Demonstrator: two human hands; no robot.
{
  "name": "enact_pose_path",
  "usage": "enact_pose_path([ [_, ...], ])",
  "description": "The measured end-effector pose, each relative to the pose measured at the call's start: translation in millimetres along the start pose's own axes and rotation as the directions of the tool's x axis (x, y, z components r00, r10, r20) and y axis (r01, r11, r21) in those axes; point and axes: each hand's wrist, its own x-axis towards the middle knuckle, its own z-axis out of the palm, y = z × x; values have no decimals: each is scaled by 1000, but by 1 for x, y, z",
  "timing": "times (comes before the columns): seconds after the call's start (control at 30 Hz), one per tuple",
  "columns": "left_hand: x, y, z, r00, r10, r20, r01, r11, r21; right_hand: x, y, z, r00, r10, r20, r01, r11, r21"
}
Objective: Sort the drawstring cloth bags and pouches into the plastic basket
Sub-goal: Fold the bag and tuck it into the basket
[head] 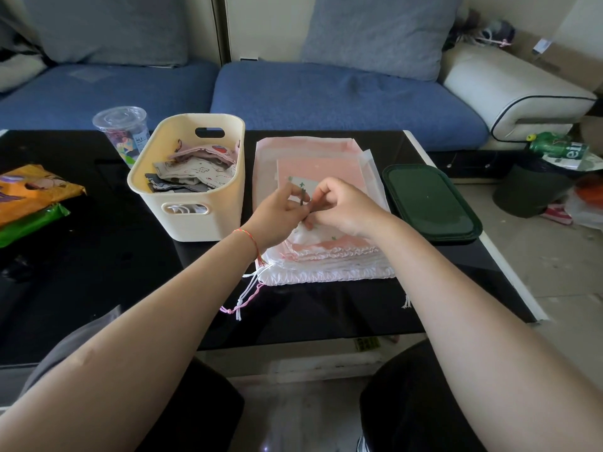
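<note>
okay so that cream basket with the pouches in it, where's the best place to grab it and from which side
Judging by its shape, the cream basket is best taken by its two cut-out handles: the near slot facing the person and the far slot on the sofa side. It stands upright with an open top and pouches inside, so hooking fingers into both end slots and lifting straight up should keep it level.

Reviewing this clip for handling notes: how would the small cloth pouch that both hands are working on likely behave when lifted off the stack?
The small pouch is thin cloth, so it would probably droop from the grip of the left hand and right hand. It looks light. Its cord may trail and snag, like the cords hanging off the stack.
</note>
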Motion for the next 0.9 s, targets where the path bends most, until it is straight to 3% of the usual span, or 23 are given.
enact_pose_path([
  [0.3, 4, -8, -2, 989, -111, -96, 118, 991, 62, 5, 1, 9, 992, -103, -67, 87, 975, -204],
  [0.6, -2, -3, -12, 983, -176, -41, 164, 965, -204, 10, 9, 14, 976, -154, -156, 98, 943, -318],
  [0.9, 0, 0, -7, 993, -52, -101, 81, 949, 306, 6, 5, 14, 974, -174, -148, 116, 935, -336],
])
